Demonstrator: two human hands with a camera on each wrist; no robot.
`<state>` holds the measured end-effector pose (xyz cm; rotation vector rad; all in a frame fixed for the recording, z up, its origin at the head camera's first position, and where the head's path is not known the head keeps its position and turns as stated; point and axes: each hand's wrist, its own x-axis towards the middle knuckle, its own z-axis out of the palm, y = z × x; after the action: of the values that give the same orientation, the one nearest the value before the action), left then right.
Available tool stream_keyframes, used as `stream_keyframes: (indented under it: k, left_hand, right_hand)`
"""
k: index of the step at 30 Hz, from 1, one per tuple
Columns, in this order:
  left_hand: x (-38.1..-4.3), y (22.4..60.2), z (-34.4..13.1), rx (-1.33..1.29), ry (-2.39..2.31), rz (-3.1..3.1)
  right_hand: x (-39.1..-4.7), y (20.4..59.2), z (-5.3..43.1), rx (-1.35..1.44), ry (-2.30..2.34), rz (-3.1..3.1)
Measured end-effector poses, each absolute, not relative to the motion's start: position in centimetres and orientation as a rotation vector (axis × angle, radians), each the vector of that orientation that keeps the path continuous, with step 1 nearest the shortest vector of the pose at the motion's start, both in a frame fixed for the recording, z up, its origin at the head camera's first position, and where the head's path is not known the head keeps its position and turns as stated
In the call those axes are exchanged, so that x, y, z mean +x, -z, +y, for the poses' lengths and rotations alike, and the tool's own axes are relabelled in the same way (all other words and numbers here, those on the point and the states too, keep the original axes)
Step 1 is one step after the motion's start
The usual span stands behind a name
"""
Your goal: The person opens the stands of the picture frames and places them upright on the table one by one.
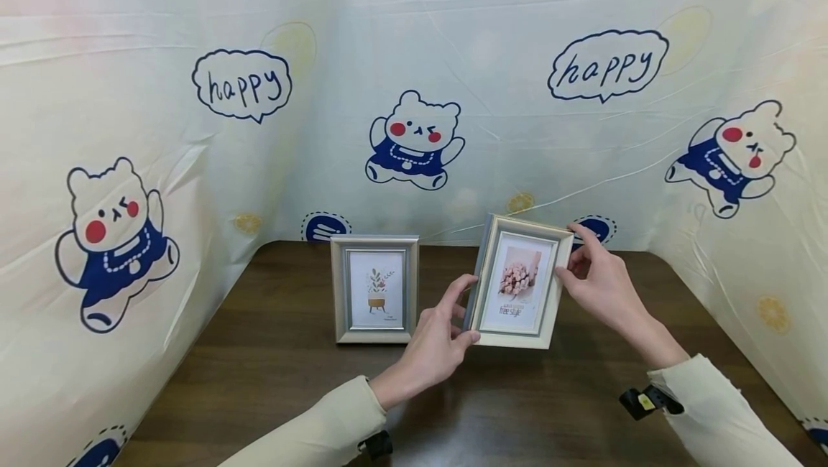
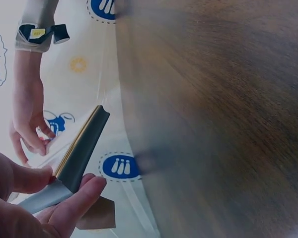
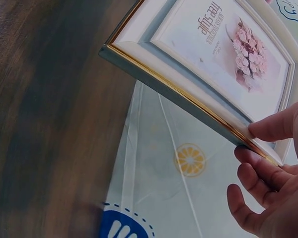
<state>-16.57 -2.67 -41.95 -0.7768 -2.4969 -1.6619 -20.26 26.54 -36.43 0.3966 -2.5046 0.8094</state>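
A picture frame with a pink bouquet print and "free style" lettering is tilted, held up between both hands. Its left side near the bottom corner is gripped by the left hand, thumb on the front. The right hand pinches the upper right edge between thumb and fingers. In the right wrist view, the thumb of that right hand presses the pale border beside a gold line. From the left wrist, the grey side of the frame shows edge-on, with a brown piece below the fingers.
A second picture frame with a potted plant print stands upright on the dark wooden table, left of the held one. Cloth printed with bears and "happy" bubbles surrounds the table at the back and sides.
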Motion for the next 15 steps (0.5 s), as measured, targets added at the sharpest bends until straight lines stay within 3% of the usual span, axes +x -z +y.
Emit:
stream_keyframes:
  k: [15]
  left_hand:
    - [-17.33,42.64,-2.81,-0.806,1.6,-2.505]
  right_hand:
    - [-20.12,36.75,26.64,0.413,-0.789,-2.517]
